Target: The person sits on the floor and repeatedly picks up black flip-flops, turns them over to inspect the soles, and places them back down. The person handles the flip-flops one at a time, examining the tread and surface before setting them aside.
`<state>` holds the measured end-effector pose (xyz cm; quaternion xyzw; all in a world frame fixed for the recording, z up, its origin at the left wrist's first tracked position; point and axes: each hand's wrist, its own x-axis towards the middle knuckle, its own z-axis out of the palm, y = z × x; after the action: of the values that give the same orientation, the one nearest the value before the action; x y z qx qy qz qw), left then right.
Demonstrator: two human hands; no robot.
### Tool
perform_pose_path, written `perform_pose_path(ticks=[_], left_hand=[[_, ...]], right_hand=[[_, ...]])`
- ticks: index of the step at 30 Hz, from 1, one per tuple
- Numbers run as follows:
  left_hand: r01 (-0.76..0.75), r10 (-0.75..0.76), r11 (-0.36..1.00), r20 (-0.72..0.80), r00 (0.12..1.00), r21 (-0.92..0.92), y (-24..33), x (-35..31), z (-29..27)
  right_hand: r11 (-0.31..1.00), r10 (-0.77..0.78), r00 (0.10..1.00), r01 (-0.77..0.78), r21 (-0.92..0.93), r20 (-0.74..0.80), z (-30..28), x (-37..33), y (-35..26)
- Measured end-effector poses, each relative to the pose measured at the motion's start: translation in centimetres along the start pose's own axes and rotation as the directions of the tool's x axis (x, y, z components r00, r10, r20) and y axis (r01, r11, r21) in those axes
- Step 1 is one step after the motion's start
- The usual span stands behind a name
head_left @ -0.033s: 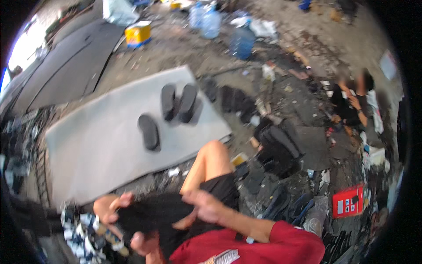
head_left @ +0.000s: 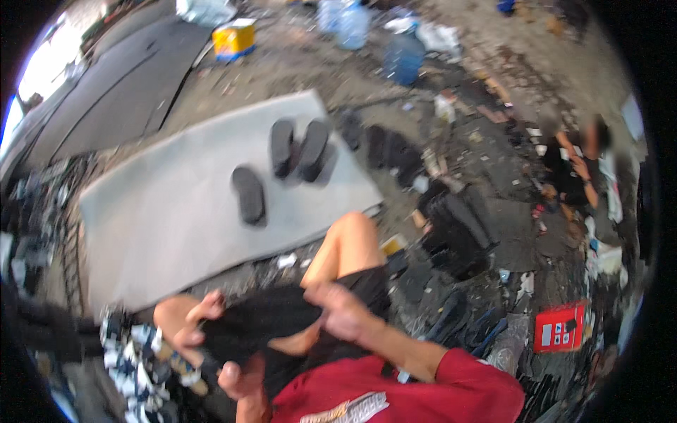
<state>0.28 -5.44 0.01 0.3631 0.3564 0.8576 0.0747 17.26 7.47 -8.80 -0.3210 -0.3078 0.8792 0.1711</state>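
Observation:
I sit with black shorts and a red shirt in view. My left hand (head_left: 243, 377) is at the lower middle, its thumb and blurred fingertips on opposite sides of something dark. That dark thing merges with the shorts (head_left: 264, 310), so its outline cannot be made out. My right hand (head_left: 342, 314) is closed over the lap, fingers pressed together; whatever it holds is hidden. Beyond my knees, a pale grey sheet (head_left: 155, 240) bears a single dark sandal sole (head_left: 249, 197) and a close pair of dark soles, the left one (head_left: 282, 148) beside the right one (head_left: 314, 150).
Black footwear pieces (head_left: 455, 225) lie heaped to the right, near a red box (head_left: 559, 328). Black-and-white scraps (head_left: 134, 359) pile up by my left knee. A yellow box (head_left: 233, 39), a large blue water bottle (head_left: 404, 60) and dark sheets (head_left: 106, 99) are farther back. Another person (head_left: 571, 169) is at right.
The view has shifted slightly, so the sheet and soles appear higher and farther right. Both hands keep nearly the same pose over the lap.

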Motion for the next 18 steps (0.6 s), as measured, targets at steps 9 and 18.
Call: perform_pose_path(ticks=[9,18], left_hand=[[0.846,-0.826,0.126,0.418,0.378,-0.517,1.5,-0.1,3.7],[0.912,-0.881,-0.026,0.44,0.173,-0.41,-2.2,-3.6,3.2]], right_hand=[[0.77,-0.515,0.844,0.532,-0.352,0.148,3.5,1.2,-15.8],[0.497,-0.483,0.834,0.513,-0.7,0.267,5.3,0.4,-16.1]])
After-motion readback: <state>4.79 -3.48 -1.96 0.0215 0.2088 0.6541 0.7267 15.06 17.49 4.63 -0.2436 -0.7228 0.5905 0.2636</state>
